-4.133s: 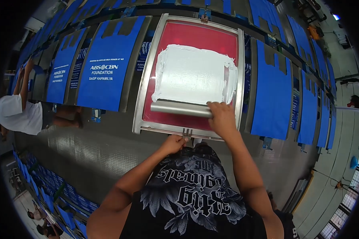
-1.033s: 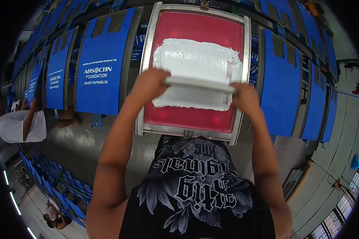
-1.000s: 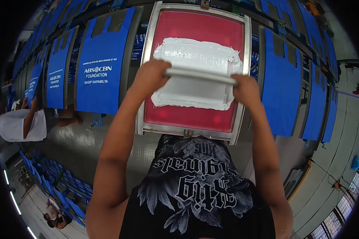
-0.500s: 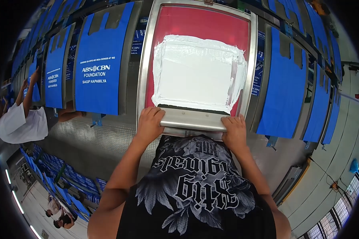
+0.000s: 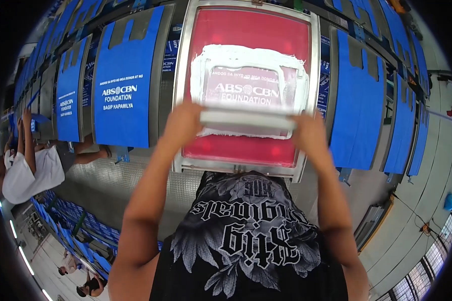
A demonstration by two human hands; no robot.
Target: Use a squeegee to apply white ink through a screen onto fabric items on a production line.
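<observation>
White ink [image 5: 246, 52] lay smeared in a rough rectangle across the red mesh of the metal-framed printing screen [image 5: 314, 90], with pale lettering showing through its cleared middle. Both hands gripped the long pale squeegee bar [image 5: 246, 119], held crosswise over the lower half of the screen: the left hand [image 5: 183, 123] closed round its left end, the right hand [image 5: 310, 134] closed round its right end. Blue sleeveless bag blanks with white printed lettering [image 5: 123, 83] lay flat in a row to the left of the frame, and plain blue blanks [image 5: 354, 100] lined the right side, each just beside its neighbour. Between the screen's near edge and the person's black patterned shirt [image 5: 246, 241] ran a narrow strip of grey metal table [image 5: 110, 178]. Another person in a white top [image 5: 27, 173] leaned at the far left.
</observation>
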